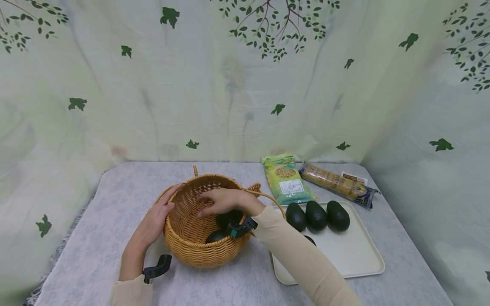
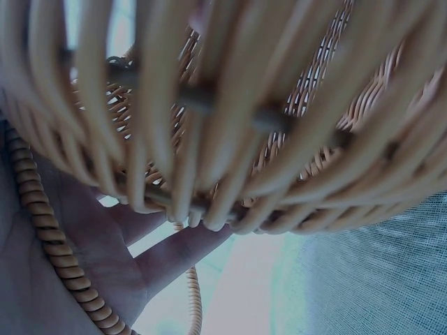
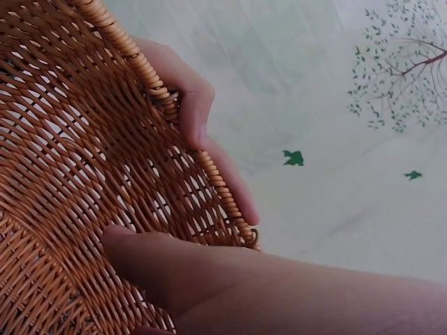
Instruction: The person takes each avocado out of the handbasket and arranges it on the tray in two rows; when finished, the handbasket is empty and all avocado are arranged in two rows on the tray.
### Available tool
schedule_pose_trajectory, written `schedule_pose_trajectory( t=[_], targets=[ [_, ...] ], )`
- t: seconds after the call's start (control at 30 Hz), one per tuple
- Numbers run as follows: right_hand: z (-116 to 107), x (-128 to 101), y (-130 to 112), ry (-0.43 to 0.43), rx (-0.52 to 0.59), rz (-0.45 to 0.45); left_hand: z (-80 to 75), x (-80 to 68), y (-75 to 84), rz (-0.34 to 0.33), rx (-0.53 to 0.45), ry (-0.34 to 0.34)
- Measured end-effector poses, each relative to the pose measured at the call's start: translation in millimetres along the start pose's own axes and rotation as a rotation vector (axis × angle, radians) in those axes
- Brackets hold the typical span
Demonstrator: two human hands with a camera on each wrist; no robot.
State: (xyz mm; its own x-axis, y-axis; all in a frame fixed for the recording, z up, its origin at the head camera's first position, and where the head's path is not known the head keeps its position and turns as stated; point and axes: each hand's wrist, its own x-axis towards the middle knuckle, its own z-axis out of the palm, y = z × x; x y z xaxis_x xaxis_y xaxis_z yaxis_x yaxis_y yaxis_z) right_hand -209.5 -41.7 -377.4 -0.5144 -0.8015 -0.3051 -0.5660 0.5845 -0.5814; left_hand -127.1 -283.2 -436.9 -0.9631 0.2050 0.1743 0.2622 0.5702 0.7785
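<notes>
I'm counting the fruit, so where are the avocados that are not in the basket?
In the head view, three avocados lie in a row on the far end of the white tray, right of the wicker basket, just before the green packet.

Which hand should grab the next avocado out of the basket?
Probably the right hand. It is already inside the wicker basket, right above the avocados lying in it. The left hand is busy on the basket's outer rim, steadying it.
</notes>
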Motion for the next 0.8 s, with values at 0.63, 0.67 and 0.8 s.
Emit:
schedule_pose_trajectory(
  t=[0.63,0.67,0.8],
  targets=[
    [5.1,4.6,1.1,-0.105,-0.061,0.015,-1.0,-0.8,1.9,-0.002,0.003,0.006],
    [5.7,4.9,1.3,-0.116,-0.067,0.018,-1.0,-0.8,1.9,-0.004,0.003,0.006],
    [7.7,4.9,1.7,-0.153,-0.053,0.025,-0.1,-0.9,1.7,-0.014,0.003,0.002]
  ],
)
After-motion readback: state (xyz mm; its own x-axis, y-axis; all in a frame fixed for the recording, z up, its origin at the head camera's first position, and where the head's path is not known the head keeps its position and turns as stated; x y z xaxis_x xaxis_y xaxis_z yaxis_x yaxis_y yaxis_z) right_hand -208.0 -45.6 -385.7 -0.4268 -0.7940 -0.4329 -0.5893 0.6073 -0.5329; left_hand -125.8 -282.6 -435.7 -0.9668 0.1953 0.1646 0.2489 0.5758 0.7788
